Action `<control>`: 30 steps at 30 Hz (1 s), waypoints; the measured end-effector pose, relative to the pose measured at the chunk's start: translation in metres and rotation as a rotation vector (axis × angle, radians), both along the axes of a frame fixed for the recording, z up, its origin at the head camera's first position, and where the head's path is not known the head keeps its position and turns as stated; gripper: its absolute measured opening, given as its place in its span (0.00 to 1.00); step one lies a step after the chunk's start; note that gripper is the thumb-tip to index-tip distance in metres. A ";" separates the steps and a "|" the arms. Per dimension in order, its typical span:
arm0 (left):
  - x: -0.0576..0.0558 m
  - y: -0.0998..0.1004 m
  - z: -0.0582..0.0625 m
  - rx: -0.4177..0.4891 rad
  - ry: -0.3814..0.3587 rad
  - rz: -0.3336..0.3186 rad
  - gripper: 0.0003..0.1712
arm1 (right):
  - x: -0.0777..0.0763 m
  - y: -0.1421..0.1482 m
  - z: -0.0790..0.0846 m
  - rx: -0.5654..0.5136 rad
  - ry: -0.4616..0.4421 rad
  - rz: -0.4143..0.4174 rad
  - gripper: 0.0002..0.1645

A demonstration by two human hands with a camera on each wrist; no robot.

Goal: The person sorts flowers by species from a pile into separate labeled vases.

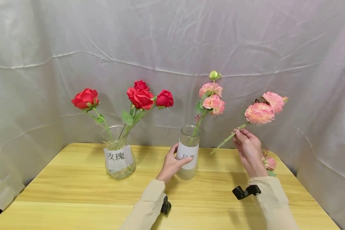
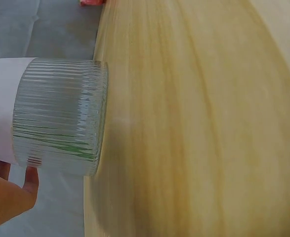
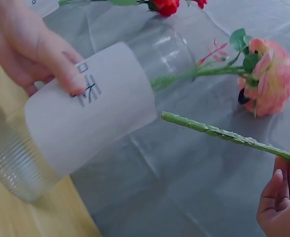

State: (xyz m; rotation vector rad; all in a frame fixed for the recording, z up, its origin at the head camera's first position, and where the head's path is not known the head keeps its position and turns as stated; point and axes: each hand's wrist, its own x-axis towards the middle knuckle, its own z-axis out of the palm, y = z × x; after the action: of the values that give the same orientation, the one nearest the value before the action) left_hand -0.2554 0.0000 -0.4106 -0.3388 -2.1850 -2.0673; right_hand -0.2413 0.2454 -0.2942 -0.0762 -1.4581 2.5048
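Observation:
My left hand point(image 1: 173, 163) grips a straight glass vase point(image 1: 188, 174) with a white paper label, thumb across the front. One pink flower stem point(image 1: 213, 103) stands in that vase, topped by a green bud. In the right wrist view the left hand point(image 3: 46, 54) is seen on the label. My right hand point(image 1: 248, 148) pinches the green stem of another pink flower point(image 1: 259, 113), to the right of the vase. The stem's cut end point(image 3: 165, 116) points toward the vase but is apart from it. Ribbed glass forms the vase's base point(image 2: 61, 113) in the left wrist view.
A wider glass vase point(image 1: 129, 167) with a labelled paper holds several red roses point(image 1: 141, 98) at the left. Another pink flower point(image 1: 269, 163) lies on the table behind my right wrist. A grey cloth point(image 1: 166, 41) hangs behind the yellow wooden table point(image 1: 83, 191).

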 end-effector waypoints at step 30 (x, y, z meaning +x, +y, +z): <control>0.002 0.000 0.003 -0.016 0.021 0.006 0.45 | -0.012 -0.047 0.040 -0.082 0.197 -0.109 0.04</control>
State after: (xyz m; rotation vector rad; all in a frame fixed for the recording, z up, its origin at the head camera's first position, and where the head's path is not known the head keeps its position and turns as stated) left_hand -0.2535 0.0005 -0.4080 -0.3534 -2.1889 -2.0348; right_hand -0.2531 0.1980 -0.2540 0.0726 -1.2411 2.4067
